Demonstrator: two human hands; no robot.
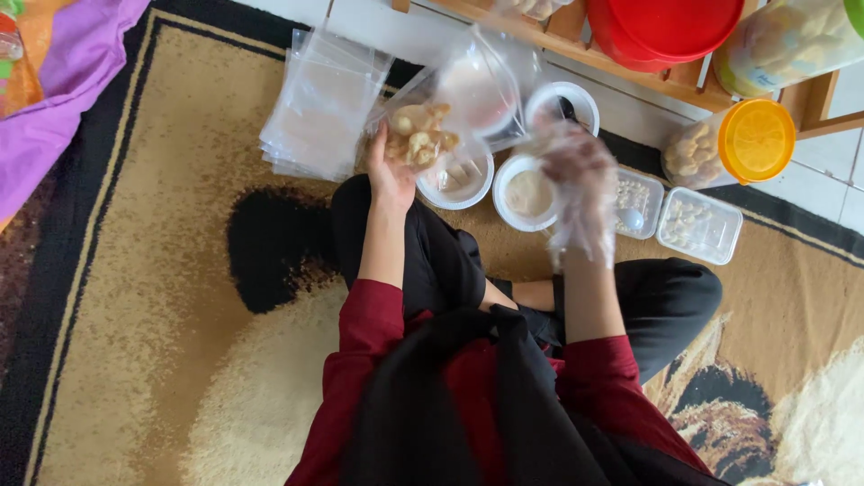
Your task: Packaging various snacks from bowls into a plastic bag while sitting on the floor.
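I sit cross-legged on a patterned rug (pixel 153 297). My left hand (pixel 392 167) grips a clear plastic bag (pixel 441 112) that holds several pale round snacks at its bottom. My right hand (pixel 576 175), covered by a loose clear plastic glove, hovers blurred just right of the bag's mouth, above the white bowls. Whether it holds anything cannot be told. A white bowl (pixel 455 180) with pale pieces sits under the bag, and a second white bowl (pixel 526 193) with beige powder lies beside it.
A stack of clear bags (pixel 319 108) lies at the left. A third white bowl (pixel 571 101), two clear lidded boxes (pixel 700 225), an orange-lidded jar (pixel 729 144) on its side, a red tub (pixel 666 31) on a wooden shelf and purple cloth (pixel 54 99) surround me.
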